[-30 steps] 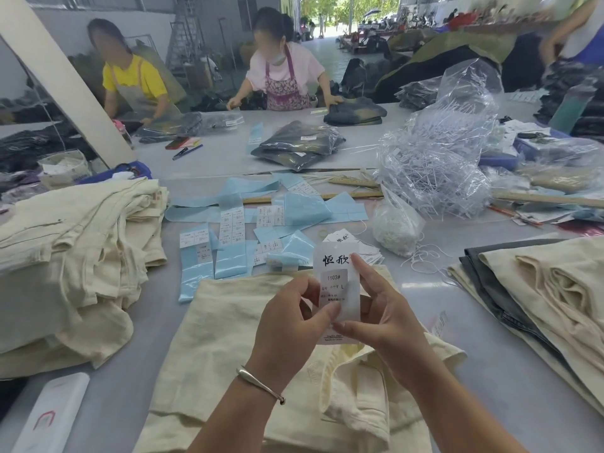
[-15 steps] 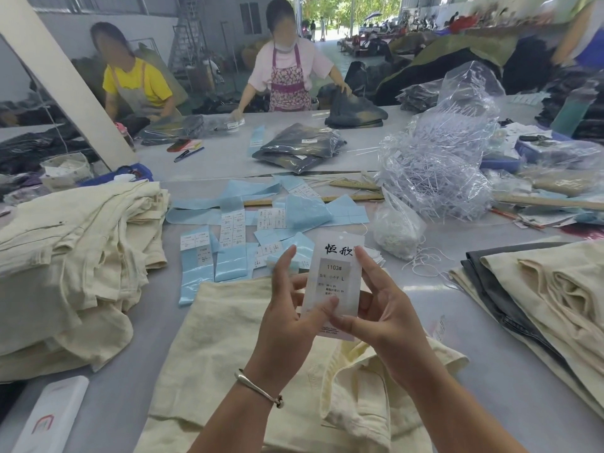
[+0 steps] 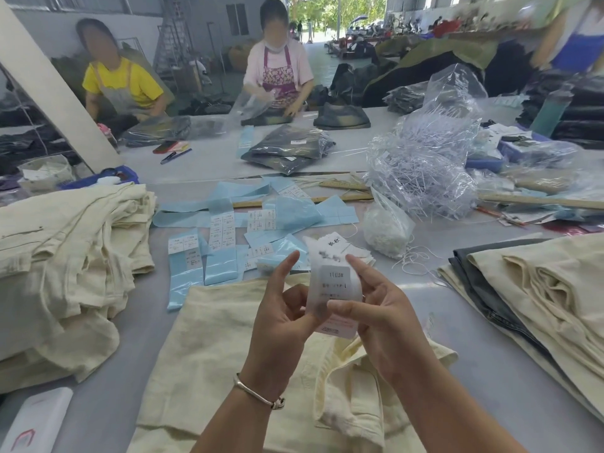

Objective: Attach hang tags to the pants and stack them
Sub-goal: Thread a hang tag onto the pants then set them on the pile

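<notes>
A white hang tag (image 3: pixel 334 282) with printed text is held up in front of me, blurred by motion. My left hand (image 3: pixel 281 325) pinches its lower left edge, with the index finger raised. My right hand (image 3: pixel 379 318) grips its right side, thumb across the lower front. Under both hands lies a cream pair of pants (image 3: pixel 225 364) spread on the grey table (image 3: pixel 490 387). More white tags (image 3: pixel 354 248) lie just beyond the held one. A heap of cream pants (image 3: pixel 62 263) lies at the left. A stack of cream and grey pants (image 3: pixel 536 295) lies at the right.
Light blue sticker strips (image 3: pixel 228 233) lie scattered mid-table, with a bag of white string (image 3: pixel 385 227) and a big bag of plastic fasteners (image 3: pixel 425 165) to the right. A white box (image 3: pixel 36 423) sits at the front left. Two people work at the far side.
The tag has bent and shifted slightly right between my hands. My left index finger has lifted off it. The person in the apron across the table has picked up a clear bag.
</notes>
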Tool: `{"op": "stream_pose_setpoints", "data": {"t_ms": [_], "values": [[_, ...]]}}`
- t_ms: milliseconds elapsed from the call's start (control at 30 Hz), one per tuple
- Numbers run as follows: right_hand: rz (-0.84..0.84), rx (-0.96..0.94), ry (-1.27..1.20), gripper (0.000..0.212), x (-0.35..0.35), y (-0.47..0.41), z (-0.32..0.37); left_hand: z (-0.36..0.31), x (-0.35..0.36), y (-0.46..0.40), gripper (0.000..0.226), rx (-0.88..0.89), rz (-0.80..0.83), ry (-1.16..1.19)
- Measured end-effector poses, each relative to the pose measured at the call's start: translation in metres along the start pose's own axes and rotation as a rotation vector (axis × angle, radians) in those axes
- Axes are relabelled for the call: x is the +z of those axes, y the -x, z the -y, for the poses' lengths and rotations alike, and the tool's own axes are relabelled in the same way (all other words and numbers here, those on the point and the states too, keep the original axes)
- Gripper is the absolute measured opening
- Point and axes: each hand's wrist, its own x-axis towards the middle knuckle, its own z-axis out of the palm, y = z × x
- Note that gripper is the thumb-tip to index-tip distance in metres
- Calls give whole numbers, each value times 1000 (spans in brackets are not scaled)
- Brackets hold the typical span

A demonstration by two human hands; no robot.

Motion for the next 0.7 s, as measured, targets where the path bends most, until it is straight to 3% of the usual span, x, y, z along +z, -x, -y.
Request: {"op": "stream_pose_setpoints", "data": {"t_ms": [100,267,500,600,700], "values": [[41,-46,116,38,1,2,4,3,-1,2,75,-6,28,-18],[-89,31,150,39,0,2,7,9,-1,6,61,-25,79,18],[-274,40,140,19,7,2,6,8,-4,8,34,-59,158,23],[-420,55,40,29,14,2,2,12,-5,11,36,-142,181,150],[-534,54,112,37,13,2,6,19,-7,16,32,-214,283,243]]}}
